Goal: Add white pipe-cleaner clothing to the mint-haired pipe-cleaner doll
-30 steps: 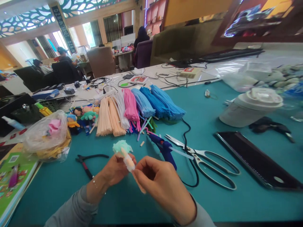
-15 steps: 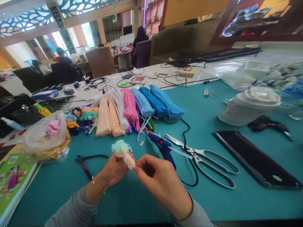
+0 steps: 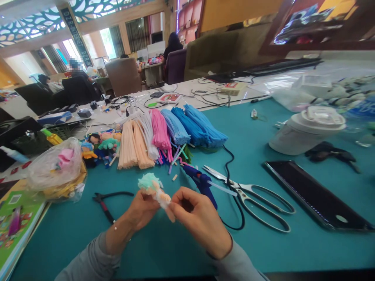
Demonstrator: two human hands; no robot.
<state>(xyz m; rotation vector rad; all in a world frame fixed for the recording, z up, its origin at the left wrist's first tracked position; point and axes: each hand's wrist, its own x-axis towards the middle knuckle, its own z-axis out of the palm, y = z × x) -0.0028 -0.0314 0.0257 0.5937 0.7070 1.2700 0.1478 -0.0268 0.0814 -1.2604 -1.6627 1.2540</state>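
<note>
Between my hands is a small pipe-cleaner doll with a fluffy mint-green top, peach parts and white fuzz around its middle. My left hand is closed around its upper part, with a beaded bracelet on the wrist. My right hand pinches the white fuzz at the doll's right side between thumb and forefinger. A peach piece sticks out below, beside the right fingertips. Just beyond lie a blue glue gun with a clear stick and a pair of large silver scissors. Pliers rest left of my left hand.
Bundles of pipe cleaners in peach, pink and blue lie behind my hands. A plastic bag sits at left. To the right are a phone and a white lidded cup. A black cord curls past the scissors.
The doll has turned in my hands, so more of its peach parts shows, including a piece pointing down. My right fingers have shifted slightly right and still pinch it.
</note>
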